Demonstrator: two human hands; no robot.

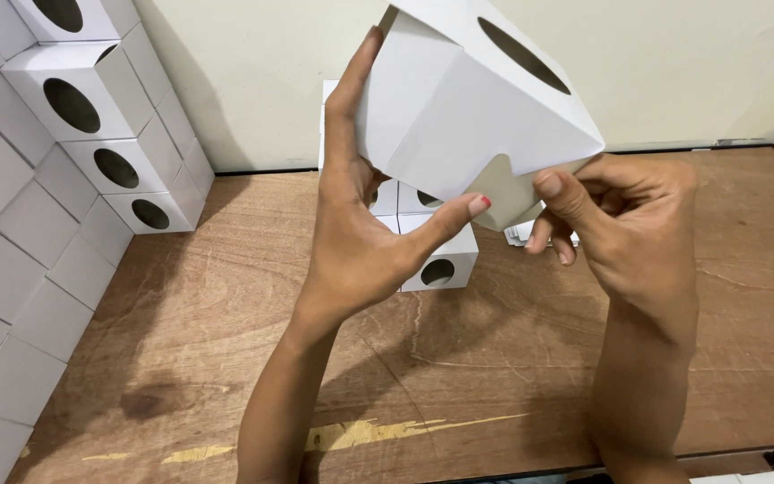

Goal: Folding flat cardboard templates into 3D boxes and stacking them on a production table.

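The left hand (351, 242) has its fingers (347, 99) stretched straight up against the left wall of a white cardboard box (459, 99), while its thumb reaches right across the underside and presses the bottom edge, so the box is clamped between thumb and fingers. The right hand (629, 224) has its fingers curled in, with the thumb and forefinger pinching a small bottom flap (503, 184) of the same box.

The box is held in the air, tilted, in the upper middle of the frame, above the counter (226, 358). Its upper face has a round hole cut in it, seen as a dark oval near the top edge of the frame.

Directly behind the hands, in the middle of the frame, a small stack of folded boxes (441, 264) of the same kind stands on the counter, their round holes facing the camera; the hands and the held box hide most of the stack. Just to the right of it, partly behind the right hand, lies a low pile of flat white card pieces (520, 235).

Along the left edge of the frame a tall wall of finished boxes (64, 161) rises from the counter, some showing round holes, others plain white sides. The counter is brown wood grain with worn yellowish scuffs (351, 435) near the lower edge, and a pale wall (253, 81) stands behind it.
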